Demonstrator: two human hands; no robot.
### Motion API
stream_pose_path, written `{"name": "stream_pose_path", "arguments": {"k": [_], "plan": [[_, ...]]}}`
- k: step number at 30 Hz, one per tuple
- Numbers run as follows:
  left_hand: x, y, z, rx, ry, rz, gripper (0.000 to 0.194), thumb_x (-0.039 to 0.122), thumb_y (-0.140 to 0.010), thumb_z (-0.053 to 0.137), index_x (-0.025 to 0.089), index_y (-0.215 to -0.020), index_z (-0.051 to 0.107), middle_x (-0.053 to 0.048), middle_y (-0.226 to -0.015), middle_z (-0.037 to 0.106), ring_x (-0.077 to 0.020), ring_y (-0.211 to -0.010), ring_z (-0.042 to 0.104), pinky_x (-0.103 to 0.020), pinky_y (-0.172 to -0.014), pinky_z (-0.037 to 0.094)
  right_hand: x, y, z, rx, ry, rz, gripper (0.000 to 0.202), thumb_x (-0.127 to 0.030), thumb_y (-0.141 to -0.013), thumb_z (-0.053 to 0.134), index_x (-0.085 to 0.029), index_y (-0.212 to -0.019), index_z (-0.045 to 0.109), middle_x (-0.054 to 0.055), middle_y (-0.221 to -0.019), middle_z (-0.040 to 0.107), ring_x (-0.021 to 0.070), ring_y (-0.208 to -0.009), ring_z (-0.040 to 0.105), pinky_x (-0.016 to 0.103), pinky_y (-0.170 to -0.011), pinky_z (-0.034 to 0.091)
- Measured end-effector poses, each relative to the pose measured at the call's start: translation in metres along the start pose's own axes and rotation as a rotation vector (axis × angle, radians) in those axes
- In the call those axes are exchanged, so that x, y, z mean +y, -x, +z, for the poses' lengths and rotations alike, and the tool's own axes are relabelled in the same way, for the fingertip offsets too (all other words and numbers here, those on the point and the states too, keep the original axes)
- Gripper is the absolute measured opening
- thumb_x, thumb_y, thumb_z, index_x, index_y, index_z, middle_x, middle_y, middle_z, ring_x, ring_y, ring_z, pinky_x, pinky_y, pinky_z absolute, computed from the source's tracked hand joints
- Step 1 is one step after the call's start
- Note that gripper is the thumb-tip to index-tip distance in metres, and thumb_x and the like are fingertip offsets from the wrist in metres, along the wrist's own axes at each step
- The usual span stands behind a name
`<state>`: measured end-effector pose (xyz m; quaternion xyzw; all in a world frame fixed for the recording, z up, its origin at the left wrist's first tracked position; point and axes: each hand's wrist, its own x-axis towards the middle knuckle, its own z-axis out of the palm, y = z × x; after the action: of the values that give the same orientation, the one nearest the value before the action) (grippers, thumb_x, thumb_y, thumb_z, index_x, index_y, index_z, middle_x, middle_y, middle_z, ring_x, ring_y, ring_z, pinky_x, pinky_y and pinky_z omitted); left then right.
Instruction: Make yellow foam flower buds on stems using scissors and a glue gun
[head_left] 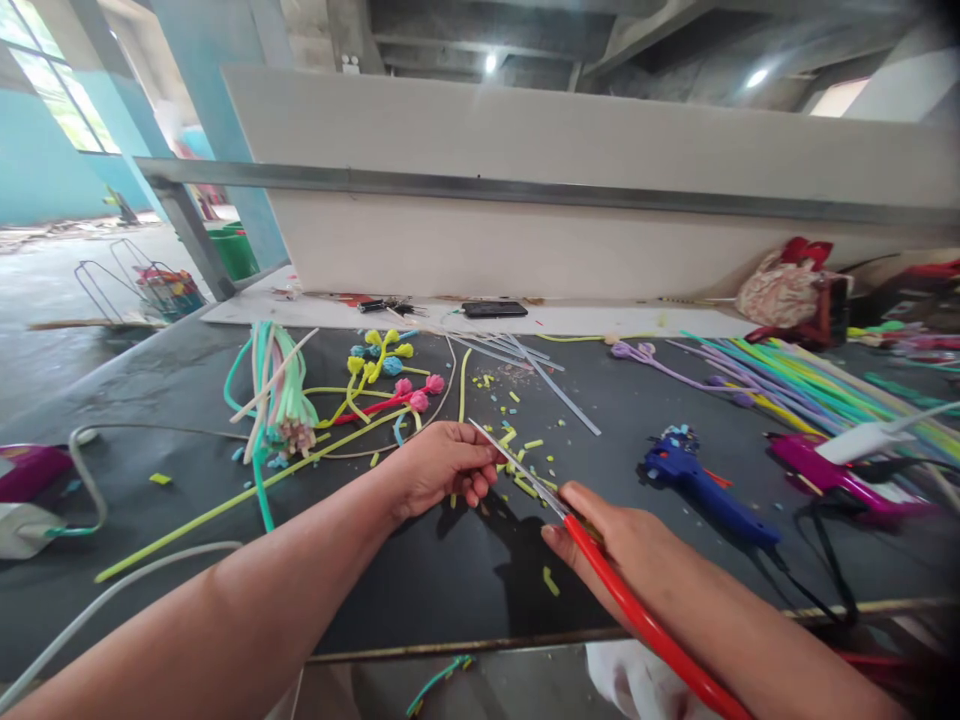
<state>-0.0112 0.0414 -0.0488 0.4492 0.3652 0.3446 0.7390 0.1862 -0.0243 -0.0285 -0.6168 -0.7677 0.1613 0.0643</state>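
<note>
My right hand (604, 545) grips a pair of scissors (600, 565) with long red handles, the metal blades pointing up and left. The blade tips lie against the fingers of my left hand (454, 465), which is closed in a pinch; whatever it pinches is hidden. Around and below the blades, short yellow-green cut pieces (525, 487) are scattered on the dark table (465, 600). Left of my left hand, a long yellow-green fuzzy stem (247, 495) lies slantwise. Beyond it are yellow budded stems (375, 365) and pink-red budded stems (416, 392).
A bundle of pale green and pink stems (285, 390) lies at the left. To the right are a blue glue gun (709, 490), a magenta tool (847, 475) with cables, and many coloured stems (810, 385). A phone (495, 310) rests at the back by a white panel (495, 245).
</note>
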Motion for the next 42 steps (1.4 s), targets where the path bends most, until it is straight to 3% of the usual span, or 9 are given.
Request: {"name": "stream_pose_path", "arguments": {"k": [10,15,21,25,28,31,34,38,42], "plan": [[0.002,0.002,0.0,-0.027,-0.003,-0.003,0.02,0.028,-0.071,0.069,0.009,-0.072,0.063,0.0,-0.055,0.058,-0.0046,-0.04,0.051,-0.014,-0.037,0.043,0.005,-0.003,0.001,0.066,0.004,-0.021,0.021,-0.038,-0.08,0.045,-0.024,-0.065,0.043,-0.005,-0.048,0.043,0.013,-0.044,0.04,0.026,-0.045,0.028],[0.003,0.004,-0.002,-0.059,0.012,-0.008,0.017,0.024,-0.074,0.066,0.008,-0.078,0.063,-0.003,-0.062,0.063,-0.0068,-0.048,0.058,-0.017,-0.048,0.05,0.004,-0.003,-0.013,0.07,-0.133,-0.037,0.025,-0.039,-0.079,0.048,-0.024,-0.061,0.04,-0.003,-0.052,0.047,0.0138,-0.047,0.044,0.027,-0.047,0.032],[0.006,0.006,-0.001,-0.046,0.028,-0.005,0.011,0.014,-0.075,0.062,0.008,-0.084,0.061,-0.006,-0.068,0.066,-0.0094,-0.053,0.062,-0.02,-0.055,0.053,0.0,0.01,-0.04,-0.298,-0.717,0.266,0.033,-0.058,-0.078,0.049,-0.025,-0.076,0.047,-0.007,-0.047,0.045,0.0069,-0.032,0.033,0.02,-0.034,0.03],[0.006,0.006,0.001,-0.029,-0.02,0.035,0.018,0.013,-0.073,0.063,0.007,-0.089,0.064,-0.007,-0.069,0.066,-0.0114,-0.06,0.064,-0.02,-0.059,0.052,0.007,0.014,-0.05,-0.441,-0.999,0.271,0.036,-0.061,-0.076,0.05,-0.026,-0.082,0.053,-0.003,-0.052,0.052,0.0094,-0.033,0.037,0.023,-0.034,0.035],[0.007,0.007,0.001,0.009,-0.053,0.106,0.021,0.016,-0.072,0.064,0.008,-0.091,0.066,-0.005,-0.065,0.064,-0.01,-0.056,0.06,-0.018,-0.05,0.047,0.012,0.015,-0.053,-0.52,-1.09,0.284,0.037,-0.06,-0.079,0.044,-0.025,-0.086,0.054,-0.002,-0.054,0.052,0.0105,-0.035,0.04,0.025,-0.036,0.038],[0.009,0.008,0.001,0.05,0.008,0.17,0.025,0.015,-0.07,0.065,0.01,-0.094,0.065,-0.005,-0.074,0.064,-0.007,-0.054,0.057,-0.017,-0.049,0.044,0.014,0.016,-0.048,-0.588,-1.197,0.237,0.038,-0.057,-0.083,0.04,-0.022,-0.086,0.053,-0.002,-0.057,0.052,0.0081,-0.035,0.038,0.022,-0.038,0.038],[0.01,0.008,0.002,-0.044,0.133,0.204,0.037,0.017,-0.068,0.069,0.016,-0.104,0.061,-0.005,-0.095,0.063,-0.0079,-0.063,0.059,-0.018,-0.052,0.045,0.012,0.018,-0.036,-0.646,-1.324,0.207,0.044,-0.057,-0.087,0.031,-0.019,-0.087,0.054,-0.001,-0.06,0.053,0.0038,-0.032,0.032,0.018,-0.036,0.035],[0.006,0.006,0.004,-0.161,0.186,0.21,0.025,0.021,-0.068,0.071,0.012,-0.09,0.063,-0.003,-0.075,0.062,-0.0092,-0.065,0.059,-0.019,-0.058,0.046,0.01,0.017,-0.019,-0.709,-1.461,0.171,0.049,-0.057,-0.089,0.025,-0.019,-0.097,0.053,-0.001,-0.061,0.055,0.0038,-0.031,0.035,0.017,-0.034,0.037],[0.0,0.002,0.004,-0.127,0.123,0.162,0.017,0.023,-0.068,0.07,0.01,-0.076,0.062,-0.002,-0.067,0.062,-0.0074,-0.056,0.056,-0.021,-0.058,0.047,0.011,0.015,-0.015,-0.696,-1.48,0.201,0.043,-0.054,-0.089,0.03,-0.019,-0.096,0.053,-0.001,-0.06,0.054,0.004,-0.03,0.035,0.018,-0.034,0.038]]}}
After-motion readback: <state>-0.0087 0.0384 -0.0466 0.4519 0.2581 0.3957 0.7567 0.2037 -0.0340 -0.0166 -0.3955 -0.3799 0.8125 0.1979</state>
